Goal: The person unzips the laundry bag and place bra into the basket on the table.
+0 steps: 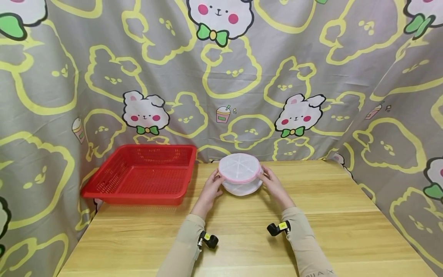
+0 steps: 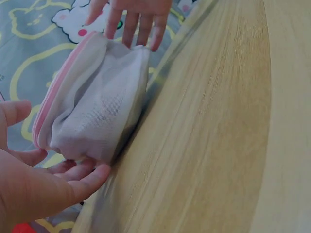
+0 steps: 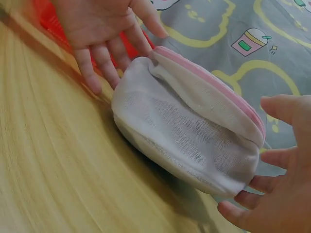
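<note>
A round white mesh laundry bag [image 1: 239,167] with pink edging sits on the wooden table near its back edge. Seen from the head, its flat top faces up, and its soft side wall sags a little in both wrist views. My left hand [image 1: 209,191] is at the bag's left side. Its fairly straight fingertips touch the lower wall, while the thumb [image 2: 17,111] stands away from it. At the opposite side, my right hand [image 3: 286,179] has its fingers spread and their tips against the mesh. What the bag contains, if anything, cannot be made out.
A red plastic basket [image 1: 152,200] with perforated walls stands at the table's left back. Behind and beside the table [image 1: 242,246] hangs a grey curtain [image 1: 238,104] printed with cartoon animals. Each forearm wears a small black camera [image 1: 210,240].
</note>
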Available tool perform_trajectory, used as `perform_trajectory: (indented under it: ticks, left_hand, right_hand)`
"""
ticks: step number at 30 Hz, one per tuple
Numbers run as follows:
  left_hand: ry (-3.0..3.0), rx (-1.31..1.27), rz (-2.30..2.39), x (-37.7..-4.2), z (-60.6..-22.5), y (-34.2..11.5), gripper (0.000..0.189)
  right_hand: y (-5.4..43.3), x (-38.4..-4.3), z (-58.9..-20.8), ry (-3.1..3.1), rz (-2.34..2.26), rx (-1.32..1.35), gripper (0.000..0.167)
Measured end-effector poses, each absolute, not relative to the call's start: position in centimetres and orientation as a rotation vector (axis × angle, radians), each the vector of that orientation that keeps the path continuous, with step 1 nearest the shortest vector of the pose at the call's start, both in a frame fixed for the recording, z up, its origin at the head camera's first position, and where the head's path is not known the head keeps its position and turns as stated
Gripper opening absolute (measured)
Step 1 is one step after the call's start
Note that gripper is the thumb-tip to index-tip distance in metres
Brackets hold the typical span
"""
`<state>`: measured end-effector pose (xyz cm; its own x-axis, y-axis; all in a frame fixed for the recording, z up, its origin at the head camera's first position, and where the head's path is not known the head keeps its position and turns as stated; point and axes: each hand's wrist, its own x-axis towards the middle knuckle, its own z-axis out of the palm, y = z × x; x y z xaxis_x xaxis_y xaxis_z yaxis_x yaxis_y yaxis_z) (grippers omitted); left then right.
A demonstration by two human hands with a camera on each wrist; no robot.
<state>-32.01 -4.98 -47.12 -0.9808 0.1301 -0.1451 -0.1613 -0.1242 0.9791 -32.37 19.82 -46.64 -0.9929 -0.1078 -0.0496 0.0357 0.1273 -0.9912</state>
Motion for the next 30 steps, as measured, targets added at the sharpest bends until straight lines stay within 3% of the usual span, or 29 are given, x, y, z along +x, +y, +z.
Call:
perform_trajectory:
  ticks: [30]
  left_hand:
    - [2.059,0.047,2.147,-31.7,-47.1,-7.1,0.065]
  right_hand:
    - [21.2,-31.6,-45.7,2.225,-1.810,-0.181,0.059]
